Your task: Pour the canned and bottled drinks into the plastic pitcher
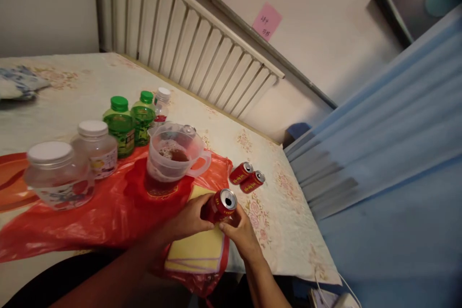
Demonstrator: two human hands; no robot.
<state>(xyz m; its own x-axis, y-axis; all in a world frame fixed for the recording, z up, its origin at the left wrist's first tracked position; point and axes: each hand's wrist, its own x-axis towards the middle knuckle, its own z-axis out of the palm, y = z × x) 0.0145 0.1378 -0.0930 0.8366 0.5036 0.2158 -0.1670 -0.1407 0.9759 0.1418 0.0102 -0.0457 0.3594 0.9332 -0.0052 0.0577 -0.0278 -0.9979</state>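
Between my two hands is a red drink can (218, 208) with its top opened. My left hand (191, 216) grips it from the left, and my right hand (242, 231) holds it from the right, thumbs toward me. Beneath the can lies a folded yellow cloth (197, 250) with a pale purple edge. Just beyond, to the left, stands a clear plastic measuring jug (162, 166) holding brown, foamy liquid. Two more opened red cans (241, 173) stand side by side past my right hand.
A red plastic sheet (108, 216) covers part of the flowered tablecloth (224, 137). On the left are white-lidded jars (59, 178), green-capped bottles (119, 127) and a white-capped bottle (162, 103). A radiator (202, 48) runs behind the table; a blue curtain (382, 163) hangs at right.
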